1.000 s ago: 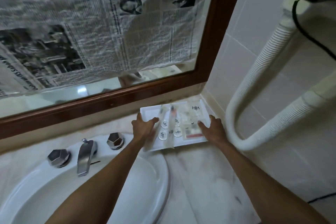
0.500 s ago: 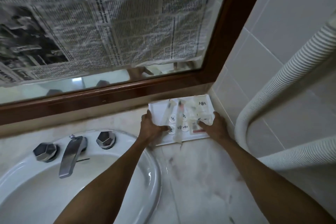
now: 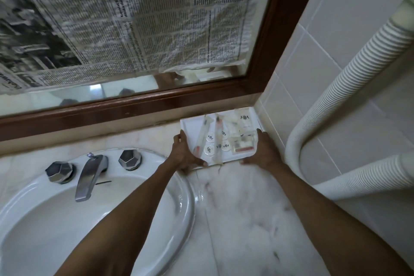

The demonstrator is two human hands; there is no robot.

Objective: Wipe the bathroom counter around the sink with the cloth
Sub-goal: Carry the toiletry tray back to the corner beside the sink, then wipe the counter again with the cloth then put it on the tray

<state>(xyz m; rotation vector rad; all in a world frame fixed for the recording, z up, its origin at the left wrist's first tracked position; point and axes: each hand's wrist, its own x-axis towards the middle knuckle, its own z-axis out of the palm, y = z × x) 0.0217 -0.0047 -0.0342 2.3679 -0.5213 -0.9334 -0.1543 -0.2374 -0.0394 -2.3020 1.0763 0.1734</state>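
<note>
A white amenity tray [image 3: 190, 126] with wrapped toiletries sits in the back right corner of the marble counter [image 3: 244, 213]. My left hand [image 3: 184, 154] grips the tray's left front edge, thumb over the rim. My right hand [image 3: 263, 152] grips its right front edge. The white oval sink [image 3: 181, 206] lies to the left, with my left forearm crossing over its rim. No cloth is in view.
A chrome tap [image 3: 88, 177] with two faceted knobs [image 3: 59, 171] [image 3: 130, 159] stands at the sink's back. A wood-framed mirror [image 3: 277, 29] covered with newspaper rises behind. A ribbed white hose [image 3: 349, 78] loops along the tiled right wall.
Both hands have closed onto the tray's front edge and the tray has slid back into the corner. The view has tilted down and to the right.
</note>
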